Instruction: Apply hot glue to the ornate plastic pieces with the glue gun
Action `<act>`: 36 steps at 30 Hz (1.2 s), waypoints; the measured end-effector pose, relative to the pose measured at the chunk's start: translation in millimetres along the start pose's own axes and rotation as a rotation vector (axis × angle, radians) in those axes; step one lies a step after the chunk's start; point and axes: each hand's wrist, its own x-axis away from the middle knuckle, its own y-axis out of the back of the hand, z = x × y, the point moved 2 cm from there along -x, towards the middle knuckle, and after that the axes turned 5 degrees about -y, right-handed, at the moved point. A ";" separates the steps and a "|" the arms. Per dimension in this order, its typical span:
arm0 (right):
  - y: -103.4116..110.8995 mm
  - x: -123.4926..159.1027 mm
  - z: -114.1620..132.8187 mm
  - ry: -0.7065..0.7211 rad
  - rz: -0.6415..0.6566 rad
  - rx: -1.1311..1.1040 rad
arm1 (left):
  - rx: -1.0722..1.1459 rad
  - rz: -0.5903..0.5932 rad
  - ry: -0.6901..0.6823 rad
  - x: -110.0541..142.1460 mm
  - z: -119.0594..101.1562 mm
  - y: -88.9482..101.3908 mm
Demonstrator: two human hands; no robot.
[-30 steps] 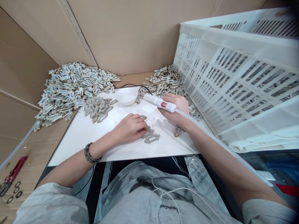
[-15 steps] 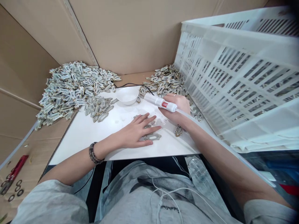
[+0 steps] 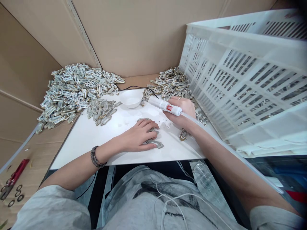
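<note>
My left hand (image 3: pixel 141 135) rests on the white board (image 3: pixel 96 143) with its fingers bent over several flat metal plates. One grey plate with a cut-out middle (image 3: pixel 158 143) sticks out past the thumb; the others are partly hidden under the fingers. My right hand (image 3: pixel 183 107) is closed round a white pen-shaped tool (image 3: pixel 165 105) with a red window and a clear tube running back along the forearm. That hand's fingertips are hidden. Just below its wrist lies an ornate metal plate (image 3: pixel 183 134). A white bowl (image 3: pixel 131 99) stands left of the tool.
A large heap of metal plates (image 3: pixel 72 89) lies at the back left, with a smaller grey pile (image 3: pixel 102 111) before it. Another heap (image 3: pixel 170 81) sits at the back right beside a white slotted crate (image 3: pixel 240 73). Red-handled scissors (image 3: pixel 18 174) and several dark rings lie far left.
The fingers of my left hand have curled in from a spread position. The nearest plate has turned and shifted slightly left. My right hand and the tool have hardly moved.
</note>
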 end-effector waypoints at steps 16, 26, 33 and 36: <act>1.0 -0.6 1.0 0.007 0.031 0.005 | 0.076 0.141 0.119 4.8 12.1 -4.8; -0.3 -0.8 -0.4 0.025 0.017 -0.015 | 0.171 0.226 0.073 9.9 16.1 9.2; 0.5 -0.8 0.1 0.009 0.033 0.008 | 0.048 0.037 0.272 20.3 34.7 38.9; 1.7 -0.7 1.3 0.004 0.045 0.002 | -0.035 0.121 0.467 31.0 45.6 51.1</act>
